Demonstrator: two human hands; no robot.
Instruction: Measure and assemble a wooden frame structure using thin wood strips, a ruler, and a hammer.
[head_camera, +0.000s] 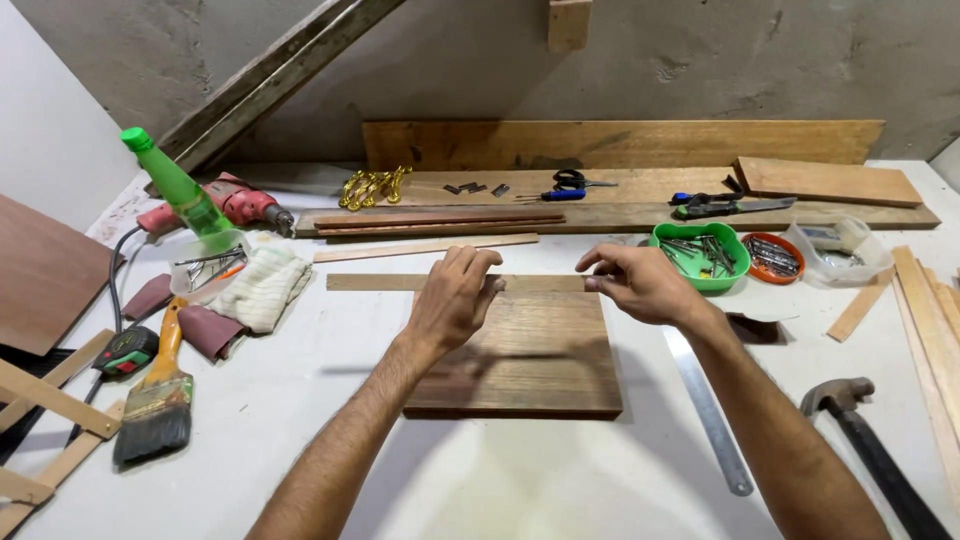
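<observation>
Item: thin wood strip (400, 282), lying along the far edge of the square board (520, 355), mid-table. My left hand (452, 300) and right hand (640, 283) pinch it with curled fingertips. Light, stiff, likely snappable (grip near ends). Right: green nail bowl (702, 257), steel ruler (712, 420), hammer (870, 440). Left: paintbrush (158, 405).

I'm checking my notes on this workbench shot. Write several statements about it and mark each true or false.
1. Both hands, left hand and right hand, meet a thin wooden strip at the far edge of a square dark wooden board. True.
2. The green plastic bowl holds nails. True.
3. The black-handled hammer lies left of the board. False: right.
4. The flat paintbrush stands upright. False: it lies flat.
</observation>
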